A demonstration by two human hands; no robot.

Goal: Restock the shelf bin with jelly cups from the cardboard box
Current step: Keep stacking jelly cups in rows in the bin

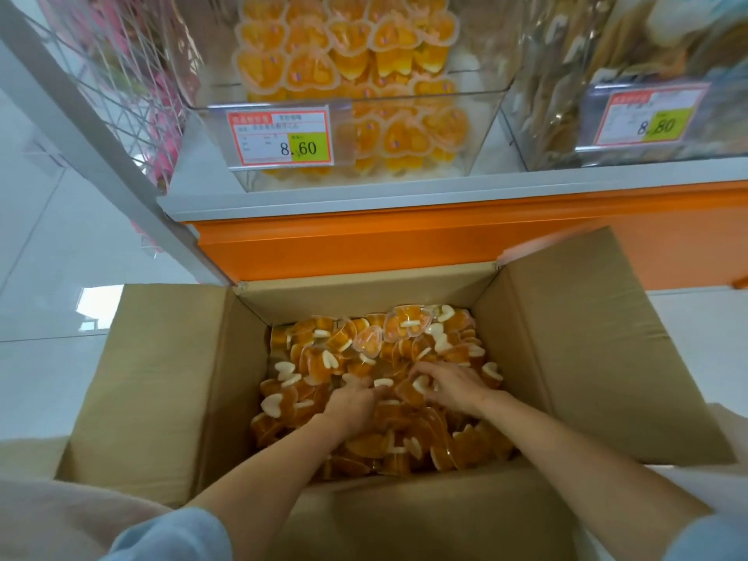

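Observation:
An open cardboard box (162,378) stands on the floor below the shelf, full of orange heart-shaped jelly cups (324,358) with white bases. Both my hands are down in the pile near the box's middle. My left hand (352,400) digs its fingers into the cups, and its fingertips are buried among them. My right hand (453,384) curls its fingers round jelly cups just to the right. Above, a clear shelf bin (477,127) holds stacked jelly cups (348,46) of the same kind, with a price tag (283,137) reading 8.60 on its front.
The bin sits on a grey shelf edge (404,196) above an orange base panel (364,244). A second clear bin (631,95) of other snacks stands to the right. A wire rack (121,87) with pink packs hangs at the left. The box flaps (587,358) spread outward.

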